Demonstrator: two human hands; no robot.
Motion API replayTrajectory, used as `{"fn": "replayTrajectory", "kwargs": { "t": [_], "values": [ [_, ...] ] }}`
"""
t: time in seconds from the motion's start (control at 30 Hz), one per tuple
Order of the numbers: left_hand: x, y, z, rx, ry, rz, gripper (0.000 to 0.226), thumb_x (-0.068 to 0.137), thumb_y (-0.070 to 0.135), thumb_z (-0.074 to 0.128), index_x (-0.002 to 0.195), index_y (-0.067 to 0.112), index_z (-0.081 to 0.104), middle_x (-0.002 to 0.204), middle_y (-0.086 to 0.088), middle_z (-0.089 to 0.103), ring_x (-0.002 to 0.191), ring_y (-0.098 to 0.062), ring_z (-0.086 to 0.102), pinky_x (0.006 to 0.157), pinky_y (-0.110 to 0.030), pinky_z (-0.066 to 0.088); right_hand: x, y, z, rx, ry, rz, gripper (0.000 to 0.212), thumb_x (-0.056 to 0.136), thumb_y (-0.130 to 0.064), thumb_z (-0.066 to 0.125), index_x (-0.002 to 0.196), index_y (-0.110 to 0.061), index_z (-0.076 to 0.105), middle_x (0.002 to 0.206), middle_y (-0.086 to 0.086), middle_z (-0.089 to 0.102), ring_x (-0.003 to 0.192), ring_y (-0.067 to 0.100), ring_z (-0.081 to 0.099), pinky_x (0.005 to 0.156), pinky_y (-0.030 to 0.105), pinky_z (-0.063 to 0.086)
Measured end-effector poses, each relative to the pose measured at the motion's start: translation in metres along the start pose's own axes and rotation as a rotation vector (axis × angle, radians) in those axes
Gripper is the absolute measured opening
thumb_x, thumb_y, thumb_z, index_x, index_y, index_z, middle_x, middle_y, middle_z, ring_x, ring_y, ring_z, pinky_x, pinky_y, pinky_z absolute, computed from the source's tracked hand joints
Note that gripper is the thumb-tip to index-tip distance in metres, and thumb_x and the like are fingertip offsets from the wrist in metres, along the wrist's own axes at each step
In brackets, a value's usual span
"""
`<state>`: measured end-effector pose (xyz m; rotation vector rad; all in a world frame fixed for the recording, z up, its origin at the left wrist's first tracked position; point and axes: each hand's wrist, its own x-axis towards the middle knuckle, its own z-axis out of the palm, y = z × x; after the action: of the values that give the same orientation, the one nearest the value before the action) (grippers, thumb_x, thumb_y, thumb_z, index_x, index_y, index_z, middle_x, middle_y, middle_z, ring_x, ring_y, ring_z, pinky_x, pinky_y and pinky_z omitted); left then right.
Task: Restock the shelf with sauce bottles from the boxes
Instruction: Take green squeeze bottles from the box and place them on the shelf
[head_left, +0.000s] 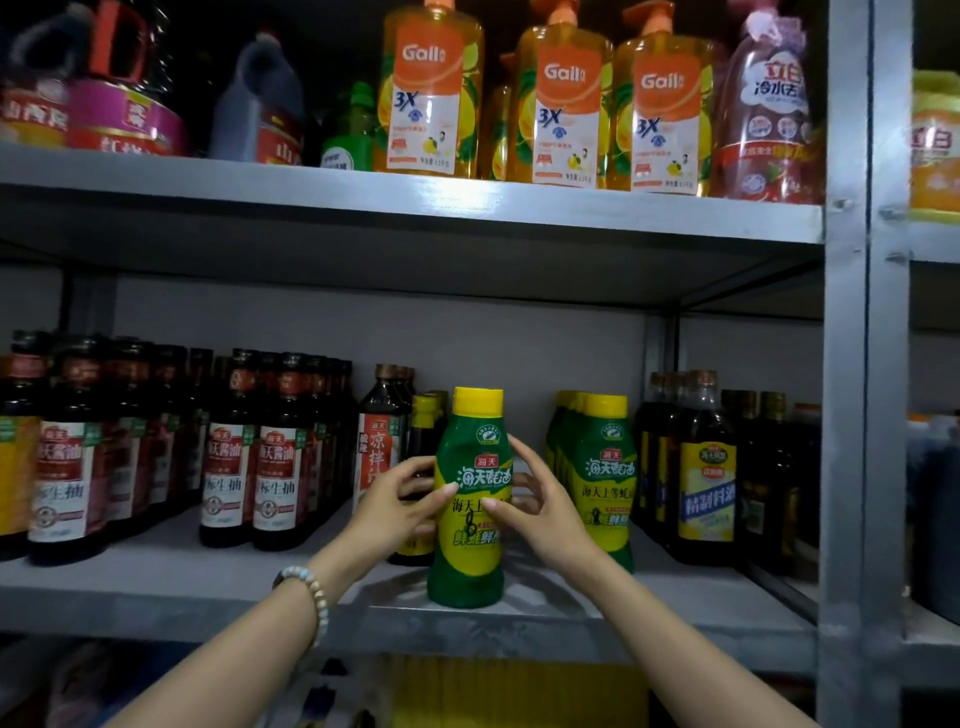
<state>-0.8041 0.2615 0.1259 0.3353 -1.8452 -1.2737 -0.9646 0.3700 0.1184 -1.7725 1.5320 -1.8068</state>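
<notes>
Green glossy bottle (470, 556), waisted shape with a yellow cap, stood upright near the front edge of the grey metal shelf (156, 587). Left hand (397, 501) and right hand (543, 512) both held it at mid-height, thumbs on the label and fingers curled behind. Bead bracelet (311, 592) on left wrist. Matching row (608, 467) just to the right. Dark glass bottles (228, 467) to the left.

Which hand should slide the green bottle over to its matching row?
Probably left. The left hand grips the green bottle from its left, so it can push toward the matching row on the right; the right hand sits in that gap.
</notes>
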Motion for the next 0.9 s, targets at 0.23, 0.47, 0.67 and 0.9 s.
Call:
{"fn": "replayTrajectory", "kwargs": {
  "t": [0.23, 0.47, 0.67, 0.9],
  "values": [
    [0.013, 0.003, 0.073, -0.068, -0.08, 0.007, 0.029, 0.086, 0.02, 0.066, 0.113, 0.029, 0.057, 0.11, 0.001, 0.063, 0.103, -0.014, 0.062, 0.071, -0.026, 0.057, -0.027, 0.0, -0.07, -0.006, 0.099, 0.045, 0.069, 0.083, 0.0, 0.067, 0.134, -0.036, 0.037, 0.119, 0.0, 0.059, 0.103, 0.012, 0.064, 0.075, 0.022, 0.055],
    [0.03, 0.001, 0.138, -0.184, -0.128, -0.065, 0.048, 0.085, 0.016, 0.067, 0.13, 0.012, 0.05, 0.122, -0.01, 0.06, 0.111, -0.026, 0.061, 0.086, -0.041, 0.055, -0.04, 0.011, -0.129, -0.06, 0.171, 0.057, 0.07, 0.081, -0.002, 0.069, 0.135, -0.034, 0.039, 0.121, 0.004, 0.062, 0.102, 0.012, 0.066, 0.079, 0.025, 0.055],
    [0.042, -0.004, 0.154, -0.223, -0.094, -0.07, 0.047, 0.084, 0.014, 0.067, 0.129, 0.01, 0.051, 0.122, -0.011, 0.061, 0.108, -0.024, 0.062, 0.082, -0.037, 0.055, -0.036, 0.02, -0.142, -0.032, 0.176, 0.047, 0.066, 0.081, -0.005, 0.07, 0.13, -0.038, 0.042, 0.127, 0.005, 0.059, 0.109, 0.018, 0.064, 0.086, 0.028, 0.055],
    [0.049, -0.013, 0.153, -0.196, -0.086, -0.031, 0.053, 0.081, 0.018, 0.071, 0.13, 0.011, 0.053, 0.123, -0.01, 0.063, 0.108, -0.022, 0.063, 0.088, -0.047, 0.054, -0.033, 0.026, -0.145, -0.029, 0.185, 0.02, 0.064, 0.078, -0.01, 0.072, 0.127, -0.04, 0.043, 0.123, 0.002, 0.062, 0.11, 0.017, 0.063, 0.092, 0.032, 0.053]
  ]
}}
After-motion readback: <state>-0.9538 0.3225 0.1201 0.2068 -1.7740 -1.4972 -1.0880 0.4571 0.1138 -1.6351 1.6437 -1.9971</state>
